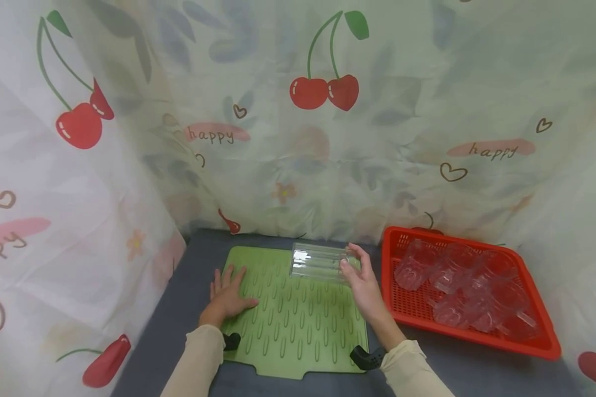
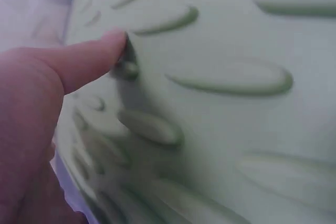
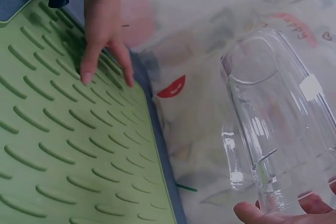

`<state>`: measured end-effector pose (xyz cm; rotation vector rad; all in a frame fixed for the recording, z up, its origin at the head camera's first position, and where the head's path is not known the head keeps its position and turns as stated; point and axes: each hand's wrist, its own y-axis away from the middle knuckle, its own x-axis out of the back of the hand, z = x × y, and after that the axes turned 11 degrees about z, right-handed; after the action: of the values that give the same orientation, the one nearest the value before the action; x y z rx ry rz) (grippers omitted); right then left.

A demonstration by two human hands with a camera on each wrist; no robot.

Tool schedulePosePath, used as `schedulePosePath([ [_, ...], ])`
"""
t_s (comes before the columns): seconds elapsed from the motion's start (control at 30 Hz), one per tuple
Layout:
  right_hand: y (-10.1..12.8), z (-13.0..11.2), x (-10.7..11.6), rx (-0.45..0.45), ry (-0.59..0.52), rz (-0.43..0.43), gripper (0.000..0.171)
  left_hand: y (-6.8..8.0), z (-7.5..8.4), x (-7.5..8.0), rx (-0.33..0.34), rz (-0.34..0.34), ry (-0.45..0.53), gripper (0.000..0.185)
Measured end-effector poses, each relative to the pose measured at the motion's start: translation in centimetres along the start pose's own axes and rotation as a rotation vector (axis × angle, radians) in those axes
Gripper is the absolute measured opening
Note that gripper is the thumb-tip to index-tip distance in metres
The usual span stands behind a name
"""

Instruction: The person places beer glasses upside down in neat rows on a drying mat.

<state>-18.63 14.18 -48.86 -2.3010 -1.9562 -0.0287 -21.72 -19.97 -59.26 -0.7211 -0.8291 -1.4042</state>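
Cherry curtain (image 1: 298, 110) bkgd; green mat (image 1: 298, 325) w/ grey tabletop (image 1: 189, 286).

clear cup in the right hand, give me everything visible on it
The clear cup looks like transparent, colourless plastic or glass with faint vertical ribs or reflections along its wall. A small white patch, maybe a sticker, sits on its side, and a thin handle-like part shows in the right wrist view. It lies on its side in the air, above the far edge of the green ridged mat. The right hand holds it at one end, fingers curled round it. It appears empty. Nothing else touches it.
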Motion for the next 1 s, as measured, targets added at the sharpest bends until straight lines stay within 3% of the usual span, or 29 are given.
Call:
schedulePosePath([
  [0.2, 0.1, 0.5, -0.7, -0.014, -0.019, 0.001, 0.05, 0.1, 1.5, 0.6, -0.067, 0.074, -0.008, 0.091],
  [0.37, 0.1, 1.2, -1.2, -0.022, -0.031, 0.006, 0.05, 0.4, 3.6, 1.3, -0.131, 0.162, 0.047, 0.085],
  [0.53, 0.1, 1.7, -1.5, -0.021, -0.034, 0.002, 0.05, 0.8, 5.6, 2.0, -0.159, 0.192, 0.185, 0.081],
  [0.8, 0.3, 2.0, -1.7, -0.009, -0.026, 0.004, 0.05, 2.3, 8.6, 3.4, -0.126, 0.177, 0.448, 0.067],
  [1.0, 0.5, 2.1, -1.7, -0.011, -0.027, -0.013, 0.049, 3.7, 10.8, 3.9, -0.153, 0.15, 0.612, 0.064],
])
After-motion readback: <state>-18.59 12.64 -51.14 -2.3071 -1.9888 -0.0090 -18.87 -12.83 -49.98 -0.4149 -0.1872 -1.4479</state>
